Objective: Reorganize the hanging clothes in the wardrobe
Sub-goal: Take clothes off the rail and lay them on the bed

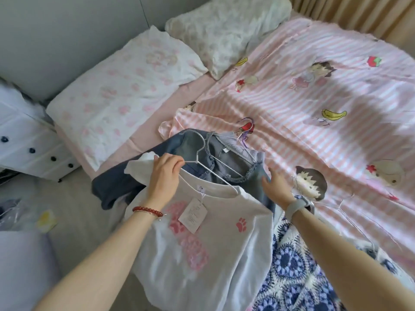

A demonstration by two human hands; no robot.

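The white T-shirt (208,250) looks light and limp, likely to slide off if tilted, so the stiff neck of its white wire hanger (203,163) seems the sound place to hold; the left hand (165,173) already grips it there, fingers curled round the wire just under the hook; the shirt hangs at about six o'clock, over the near edge of the bed (314,104); it is white with pink paw prints and a paper tag (192,215) at the collar; at twelve o'clock from it a blue-grey denim garment (139,173) lies on its own hanger, soft but probably heavier; the right hand (275,187), at three o'clock, rests with straight spread fingers on the denim, holding nothing; a blue patterned garment (298,265) lies at four o'clock.
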